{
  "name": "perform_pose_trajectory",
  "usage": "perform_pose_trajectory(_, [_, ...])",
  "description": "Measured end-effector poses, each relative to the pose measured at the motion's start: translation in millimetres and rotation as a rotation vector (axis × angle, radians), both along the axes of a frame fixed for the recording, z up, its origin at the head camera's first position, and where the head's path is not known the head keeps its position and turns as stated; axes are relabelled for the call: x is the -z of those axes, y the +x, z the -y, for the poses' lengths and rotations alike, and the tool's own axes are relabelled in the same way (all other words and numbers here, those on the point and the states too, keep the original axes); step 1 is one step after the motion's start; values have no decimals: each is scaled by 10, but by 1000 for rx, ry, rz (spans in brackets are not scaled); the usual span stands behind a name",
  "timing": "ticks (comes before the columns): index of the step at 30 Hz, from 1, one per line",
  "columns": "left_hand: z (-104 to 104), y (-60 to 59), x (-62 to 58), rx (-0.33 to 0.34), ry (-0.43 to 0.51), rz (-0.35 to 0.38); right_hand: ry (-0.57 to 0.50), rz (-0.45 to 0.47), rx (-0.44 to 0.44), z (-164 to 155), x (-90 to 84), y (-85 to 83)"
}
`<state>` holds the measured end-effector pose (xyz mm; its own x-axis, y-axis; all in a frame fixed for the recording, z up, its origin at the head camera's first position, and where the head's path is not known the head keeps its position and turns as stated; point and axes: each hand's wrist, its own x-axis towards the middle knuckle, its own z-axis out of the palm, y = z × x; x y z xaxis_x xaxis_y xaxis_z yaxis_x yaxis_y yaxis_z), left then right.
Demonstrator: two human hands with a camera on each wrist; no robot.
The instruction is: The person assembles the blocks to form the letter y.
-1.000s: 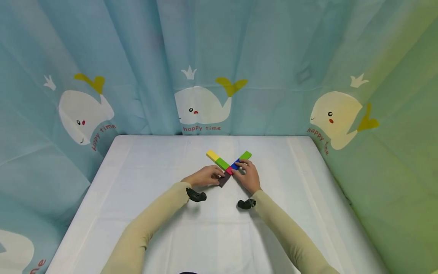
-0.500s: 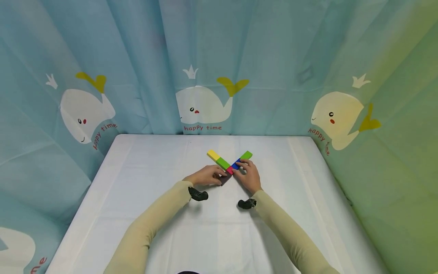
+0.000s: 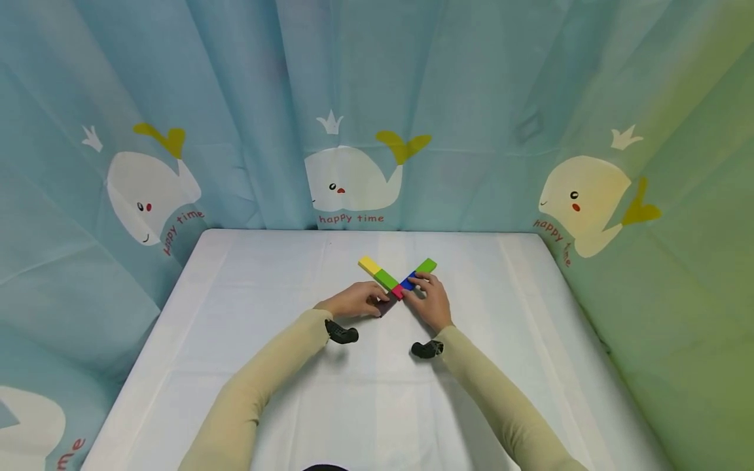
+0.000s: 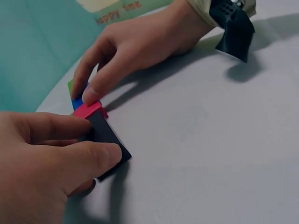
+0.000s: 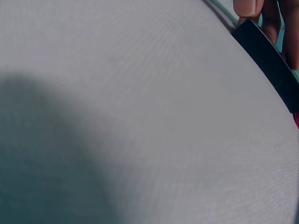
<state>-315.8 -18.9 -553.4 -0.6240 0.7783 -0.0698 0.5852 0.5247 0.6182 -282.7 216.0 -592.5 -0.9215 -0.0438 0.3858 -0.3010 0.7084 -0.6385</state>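
Observation:
Coloured blocks form a V on the table in the head view. Its left arm has a yellow block (image 3: 369,264) and a green block (image 3: 386,280); its right arm has a blue block (image 3: 408,282) and another green block (image 3: 427,265). A red block (image 3: 398,294) sits at the point of the V. My left hand (image 3: 356,300) pinches a black block (image 4: 103,132) by its sides, one end against the red block. With thumb and fingers, my right hand (image 3: 432,303) grips the blue block, its thumb close to the red one.
A white cloth covers the table (image 3: 377,392). Behind it and at both sides hangs a blue-green curtain (image 3: 247,157) printed with whales. Dark straps hang at both wrists, and a dark rounded edge (image 3: 325,468) shows at the bottom of the head view.
The black block shows less beside my left fingers than a second ago. The right hand keeps its grip, and the head view has shifted slightly.

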Motion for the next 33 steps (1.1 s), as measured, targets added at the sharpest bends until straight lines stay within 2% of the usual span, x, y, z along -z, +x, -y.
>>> perform_pose_trajectory(6, [-49,-11,-30,-76,1,104,7,20,2,-15,28,-13])
perform_pose_trajectory(9, [-61,-9,-43,-98,10,129,-1,12,4,-14,43,-21])
perform_pose_trajectory(33, [-73,-28,-55,-77,22,126,5,-7,9,-12,38,-13])
